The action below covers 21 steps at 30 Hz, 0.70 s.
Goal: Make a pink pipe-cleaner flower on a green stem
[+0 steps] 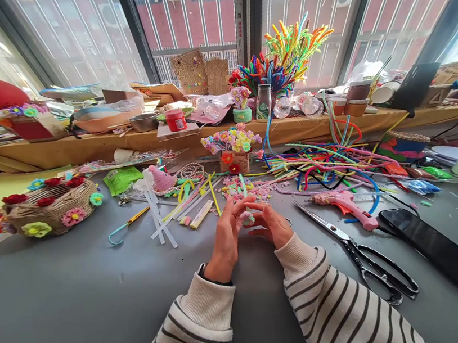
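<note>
Between my two hands, a small pale flower in pink and mint is held at the middle of the grey table. My left hand has its fingers closed on the flower's left side. From the right, my right hand reaches it with bent fingers, thumb and fingertips close to the petals. A light green stem rises just behind the flower; whether it is joined to it I cannot tell. Pink and pastel bits lie scattered beyond my fingers.
Large scissors, a pink glue gun and a black case lie to the right. Behind are loose pipe cleaners and a flower box. At left stand a woven basket, a hooked tool and clear sticks.
</note>
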Motion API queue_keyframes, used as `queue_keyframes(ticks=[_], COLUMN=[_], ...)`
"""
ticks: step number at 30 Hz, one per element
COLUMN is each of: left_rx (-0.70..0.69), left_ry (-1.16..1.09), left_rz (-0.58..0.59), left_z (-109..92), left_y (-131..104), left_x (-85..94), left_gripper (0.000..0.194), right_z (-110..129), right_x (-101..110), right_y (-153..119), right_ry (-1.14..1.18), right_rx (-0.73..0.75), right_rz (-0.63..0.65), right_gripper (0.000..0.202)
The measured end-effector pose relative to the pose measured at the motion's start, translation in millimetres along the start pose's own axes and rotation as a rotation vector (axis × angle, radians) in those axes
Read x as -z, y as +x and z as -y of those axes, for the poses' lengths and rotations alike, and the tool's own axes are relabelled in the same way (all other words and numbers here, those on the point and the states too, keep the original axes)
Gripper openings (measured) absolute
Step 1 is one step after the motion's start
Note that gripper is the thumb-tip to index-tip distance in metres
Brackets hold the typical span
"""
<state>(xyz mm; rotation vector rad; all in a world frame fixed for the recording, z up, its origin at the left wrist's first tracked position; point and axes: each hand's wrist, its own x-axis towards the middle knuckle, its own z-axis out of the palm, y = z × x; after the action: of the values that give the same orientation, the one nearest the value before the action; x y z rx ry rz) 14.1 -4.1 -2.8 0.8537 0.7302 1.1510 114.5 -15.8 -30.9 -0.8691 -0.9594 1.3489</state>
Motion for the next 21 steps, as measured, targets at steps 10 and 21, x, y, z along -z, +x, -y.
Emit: queue_keyframes(ticks=[10,21], left_rx=[-0.010,0.086], left_ry=[0.107,0.144], left_rz=[-0.042,0.085], left_z=[1.2,8.2], left_y=[1.5,1.0], left_x=[-1.0,1.5], left_gripper=[0.042,0.040], right_z=[4.6,0.0], right_x=[6.4,7.2], right_y=[3.6,3.8], right_ry=[0.233,0.212], right_rx=[-0.172,-0.154], right_rz=[0.011,-0.034], right_gripper=[0.047,0.046])
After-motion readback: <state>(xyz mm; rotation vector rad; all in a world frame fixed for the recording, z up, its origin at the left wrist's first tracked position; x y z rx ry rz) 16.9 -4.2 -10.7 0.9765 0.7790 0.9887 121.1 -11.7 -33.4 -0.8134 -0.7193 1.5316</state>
